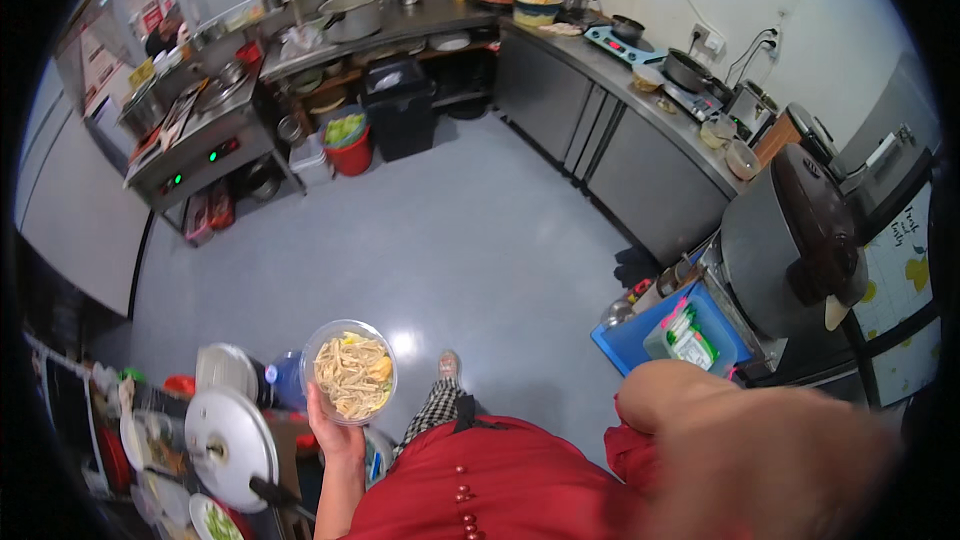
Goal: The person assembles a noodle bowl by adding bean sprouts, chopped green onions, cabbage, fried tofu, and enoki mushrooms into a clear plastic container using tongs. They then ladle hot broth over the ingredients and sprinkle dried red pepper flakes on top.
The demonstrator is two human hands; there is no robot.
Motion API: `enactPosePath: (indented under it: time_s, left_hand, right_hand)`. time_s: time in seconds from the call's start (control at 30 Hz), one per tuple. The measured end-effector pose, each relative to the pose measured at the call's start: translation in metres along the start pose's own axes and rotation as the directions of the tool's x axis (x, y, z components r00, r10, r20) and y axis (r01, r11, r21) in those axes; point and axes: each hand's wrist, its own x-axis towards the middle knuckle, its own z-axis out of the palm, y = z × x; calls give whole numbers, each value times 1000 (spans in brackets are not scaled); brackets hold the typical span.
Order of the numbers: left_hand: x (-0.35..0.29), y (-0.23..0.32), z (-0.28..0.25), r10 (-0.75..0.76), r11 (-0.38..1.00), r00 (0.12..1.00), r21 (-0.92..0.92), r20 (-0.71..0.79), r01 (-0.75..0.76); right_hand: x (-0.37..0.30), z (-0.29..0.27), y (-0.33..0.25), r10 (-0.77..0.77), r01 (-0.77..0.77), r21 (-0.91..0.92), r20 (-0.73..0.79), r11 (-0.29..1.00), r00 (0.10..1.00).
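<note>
My left hand [338,437] grips a clear round plastic bowl [394,368] by its near left side, thumb up along the wall. Pale shredded strips of food [348,378] fill the bowl, with a few yellow pieces at one side. The bowl is held in the air over the floor, to the left of my body. My right hand [800,450] is raised close to the camera at lower right. It is smeared by motion, so its fingers and anything in them cannot be made out.
Beside my left arm is a pressure cooker lid [230,445] among dishes. A blue crate [625,335] with packages and a large grey cooker [765,250] stand at right. Steel counters [640,165] line the far right wall; a red bucket [350,153] and black bin [398,115] stand far off.
</note>
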Motion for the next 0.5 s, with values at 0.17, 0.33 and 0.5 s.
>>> enactPosePath:
  time_s: [0.17,0.33,0.5]
  left_hand:
    - [112,-20,78,-9,995,983,102,182,-10]
    - [206,-56,189,-168,975,922,198,347,103]
    - [286,-132,307,-378,904,825,358,420,233]
  right_hand:
    - [-17,-81,-9,-174,179,-22,158,984,972]
    - [-83,-124,-15,318,-329,-238,-87,914,944]
    - [-183,-185,-10,486,-612,-253,-419,749,767]
